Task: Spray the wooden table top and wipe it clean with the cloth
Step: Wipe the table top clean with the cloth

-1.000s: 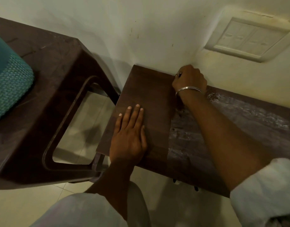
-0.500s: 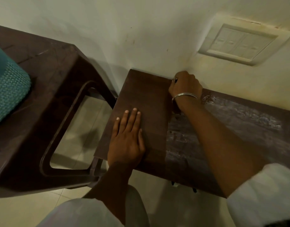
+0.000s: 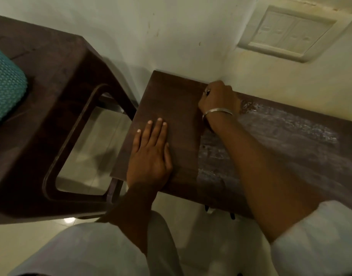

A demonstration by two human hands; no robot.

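a big brown plastic chair point(image 3: 57, 80) fills the space to the left of my left grip, standing just beside the counter point(image 3: 171, 100), close enough to crowd any sweep that way. the counter is the wooden top i am cleaning, and it is tucked into the wall corner. under and around the left grip its surface looks dark and even. to the right of the right grip a whitish streaky film point(image 3: 290, 124) covers it, so i judge the wiping about half done, working from the chair side outward.

a teal woven thing point(image 3: 6, 86) sits on the chair, well left of both grips. a switch plate point(image 3: 294, 32) is on the wall beyond the right grip.

the left grip point(image 3: 151, 154) lies flat with fingers straight and spread a little, probably bracing the top. the right grip point(image 3: 219, 98) is curled at the far edge against the wall, a metal bangle point(image 3: 217, 111) on its wrist. i cannot tell what it holds. the cloth does not show, though it may be bunched beneath.
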